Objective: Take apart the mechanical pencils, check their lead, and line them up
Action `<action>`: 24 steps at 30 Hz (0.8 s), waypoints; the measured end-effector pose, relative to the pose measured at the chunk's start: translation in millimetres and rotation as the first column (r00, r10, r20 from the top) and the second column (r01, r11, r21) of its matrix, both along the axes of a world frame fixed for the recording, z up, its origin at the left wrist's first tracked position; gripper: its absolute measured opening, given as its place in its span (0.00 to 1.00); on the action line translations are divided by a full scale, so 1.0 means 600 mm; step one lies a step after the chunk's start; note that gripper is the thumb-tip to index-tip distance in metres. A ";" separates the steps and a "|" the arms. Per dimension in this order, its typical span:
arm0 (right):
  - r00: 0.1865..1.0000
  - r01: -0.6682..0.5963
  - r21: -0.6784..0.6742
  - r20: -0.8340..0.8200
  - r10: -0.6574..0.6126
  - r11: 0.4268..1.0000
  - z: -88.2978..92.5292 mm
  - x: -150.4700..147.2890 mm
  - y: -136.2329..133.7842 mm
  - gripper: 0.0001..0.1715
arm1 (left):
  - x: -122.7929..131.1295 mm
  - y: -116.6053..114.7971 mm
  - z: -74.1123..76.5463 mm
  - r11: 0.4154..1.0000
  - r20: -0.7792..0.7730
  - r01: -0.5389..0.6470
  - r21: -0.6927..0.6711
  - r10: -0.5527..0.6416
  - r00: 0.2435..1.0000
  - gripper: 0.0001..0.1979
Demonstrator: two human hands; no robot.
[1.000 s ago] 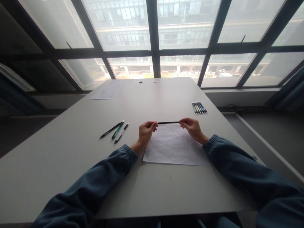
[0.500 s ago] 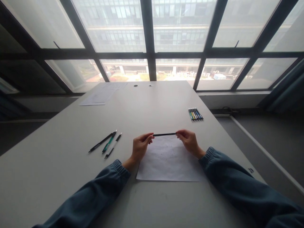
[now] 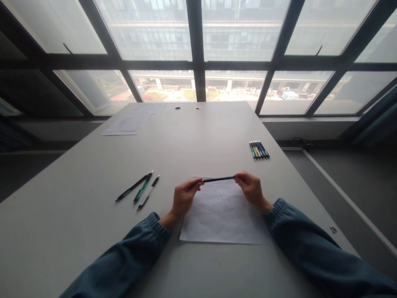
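A slim black pen (image 3: pixel 218 179) is held lengthwise between my two hands, above the far edge of a white sheet of paper (image 3: pixel 221 219). My left hand (image 3: pixel 184 196) pinches its left end, and my right hand (image 3: pixel 252 188) pinches the other end. Both hands are closed on it, with the fingertips covering its ends. To the left of my left hand lie three loose pens: a black pen (image 3: pixel 131 188), a green and black pen (image 3: pixel 143 187) and a white and black pen (image 3: pixel 149 193).
A row of several pens (image 3: pixel 259 150) in different colours lies side by side near the table's right edge. Sheets of paper (image 3: pixel 122 124) rest at the far left of the white table (image 3: pixel 198 145). Windows stand beyond the far edge. A small dark mark (image 3: pixel 333 230) shows near the right edge.
The pen and both hands sit slightly lower and further right in the picture, and the pen's tilt is a little steeper. The view has also shifted slightly. Both hands keep their grip.
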State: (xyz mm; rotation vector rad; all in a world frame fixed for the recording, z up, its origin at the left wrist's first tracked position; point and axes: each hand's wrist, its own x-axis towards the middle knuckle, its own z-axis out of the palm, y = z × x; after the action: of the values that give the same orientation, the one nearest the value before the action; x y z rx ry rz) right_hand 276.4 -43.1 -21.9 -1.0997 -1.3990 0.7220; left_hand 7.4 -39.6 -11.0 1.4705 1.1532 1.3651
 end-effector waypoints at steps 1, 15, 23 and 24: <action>1.000 -0.001 -0.002 -0.004 0.001 1.000 0.001 0.000 -0.002 0.08 | 0.000 -0.001 0.001 1.000 -0.004 0.003 0.002 -0.003 1.000 0.12; 1.000 0.019 0.025 -0.019 -0.019 0.999 0.008 -0.002 -0.002 0.05 | 0.002 0.003 0.003 1.000 -0.010 -0.007 -0.016 0.006 1.000 0.13; 0.998 0.040 0.078 0.047 -0.044 0.996 0.011 0.003 0.001 0.07 | 0.009 0.007 0.004 1.000 0.010 -0.003 -0.002 0.003 1.000 0.14; 0.997 0.042 0.085 0.061 -0.047 0.996 0.012 0.004 0.002 0.06 | 0.010 0.007 0.003 1.000 0.008 0.000 0.000 0.000 1.000 0.14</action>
State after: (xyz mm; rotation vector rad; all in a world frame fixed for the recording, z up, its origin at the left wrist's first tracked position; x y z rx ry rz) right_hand 279.0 -42.2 -15.0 -1.0928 -1.4404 0.5962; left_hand 13.3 -35.5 -9.2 1.4638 1.1485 1.3693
